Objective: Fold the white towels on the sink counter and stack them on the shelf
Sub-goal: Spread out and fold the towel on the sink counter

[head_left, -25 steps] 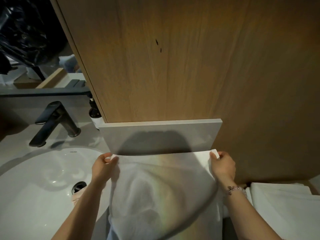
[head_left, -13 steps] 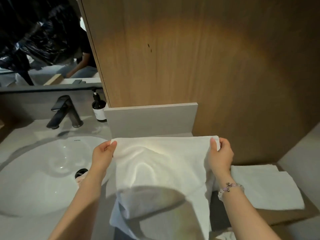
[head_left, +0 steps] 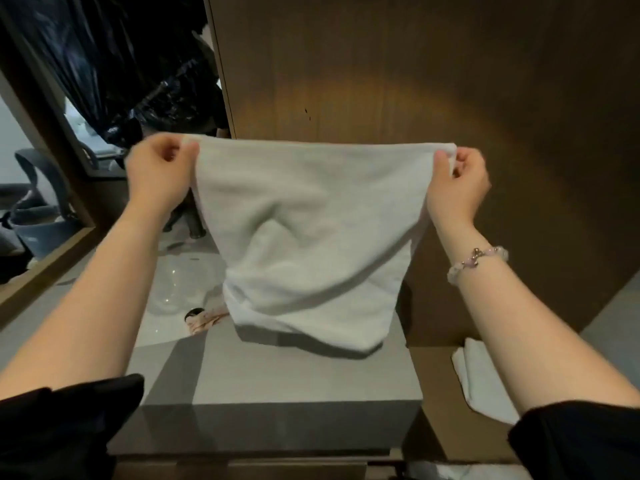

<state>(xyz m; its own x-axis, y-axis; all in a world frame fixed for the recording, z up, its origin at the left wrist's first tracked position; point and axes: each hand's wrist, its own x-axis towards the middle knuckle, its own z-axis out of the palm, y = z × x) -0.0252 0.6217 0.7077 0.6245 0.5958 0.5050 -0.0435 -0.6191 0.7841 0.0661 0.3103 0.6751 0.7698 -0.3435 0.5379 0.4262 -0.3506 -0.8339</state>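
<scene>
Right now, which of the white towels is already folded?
The flat towel lying on the wooden shelf at lower right. The held towel hangs spread open, top corners pinched by the left hand and right hand, over the counter.

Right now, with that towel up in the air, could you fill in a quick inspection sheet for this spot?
Surface: grey counter, with a white sink basin set in its left part.
Job's things: white towel held up and spread by its top corners; whether its lower edge touches the counter is unclear. A folded white towel lies on the brown shelf at the right.
Clutter: a pinkish thing by the sink drain.
Hands: left hand and right hand each pinch a top corner; beaded bracelet on the right wrist.
Cables: nothing seen.
Surroundings: wood panel behind, mirror at the left.
</scene>
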